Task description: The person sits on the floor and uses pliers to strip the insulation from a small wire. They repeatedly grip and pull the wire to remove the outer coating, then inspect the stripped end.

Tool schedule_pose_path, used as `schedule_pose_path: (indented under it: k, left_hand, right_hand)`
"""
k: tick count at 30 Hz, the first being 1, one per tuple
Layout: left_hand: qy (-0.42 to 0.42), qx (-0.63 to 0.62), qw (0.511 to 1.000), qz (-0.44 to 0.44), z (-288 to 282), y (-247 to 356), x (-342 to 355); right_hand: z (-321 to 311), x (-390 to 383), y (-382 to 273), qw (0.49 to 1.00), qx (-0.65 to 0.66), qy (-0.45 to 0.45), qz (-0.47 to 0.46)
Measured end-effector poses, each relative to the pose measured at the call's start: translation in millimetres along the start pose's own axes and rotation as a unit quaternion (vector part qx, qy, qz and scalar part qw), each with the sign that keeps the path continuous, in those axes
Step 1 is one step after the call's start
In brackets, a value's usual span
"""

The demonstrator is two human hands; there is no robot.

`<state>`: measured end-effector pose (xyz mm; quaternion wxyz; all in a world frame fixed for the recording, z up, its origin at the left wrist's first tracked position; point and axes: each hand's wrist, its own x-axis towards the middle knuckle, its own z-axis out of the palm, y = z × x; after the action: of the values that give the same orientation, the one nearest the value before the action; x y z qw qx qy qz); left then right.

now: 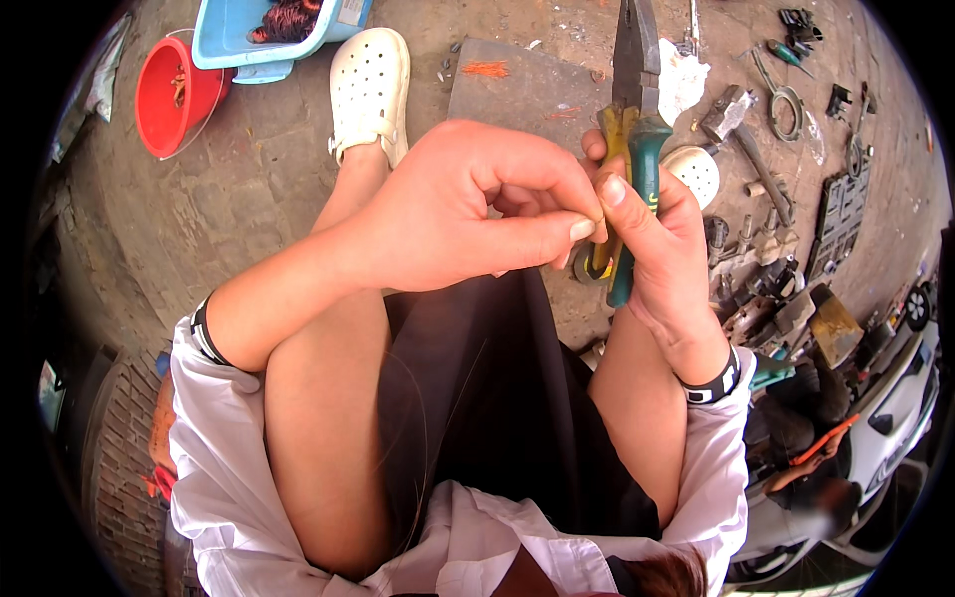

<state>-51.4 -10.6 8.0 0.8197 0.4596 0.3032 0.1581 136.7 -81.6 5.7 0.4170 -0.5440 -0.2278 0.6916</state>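
Upright in my right hand [665,249] is a pair of pliers [637,75], its dark metal jaws pointing away from me. My fingers and thumb wrap round its green and yellow handles, which sit close together. Beside them, my left hand [453,209] is closed in a pinch, thumb against forefinger, its tips almost at the handles and my right thumb. Anything between those left fingertips is too small or hidden to make out. Both hands are above my lap, over a dark skirt [477,348].
A red bucket [204,117] and a blue basin [221,40] stand at the far left. Orange strands [484,69] lie on a grey sheet [537,85] ahead. To the right are a hammer [746,139], a tool case [839,224] and metal parts. Another person [796,497] and a car are at lower right.
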Motion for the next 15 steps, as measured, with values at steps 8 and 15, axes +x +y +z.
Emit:
schedule_pose_path:
  k: [8,15]
  left_hand:
    - [0.005,0.172,0.974,0.147,-1.8,-10.9,2.0]
    - [0.040,0.132,0.988,0.064,1.8,-5.6,1.9]
  right_hand:
    - [2.2,-3.1,-1.5,0.999,0.014,0.013,0.045]
    - [-7.7,-2.2,1.4,0.984,-0.123,0.067,-0.109]
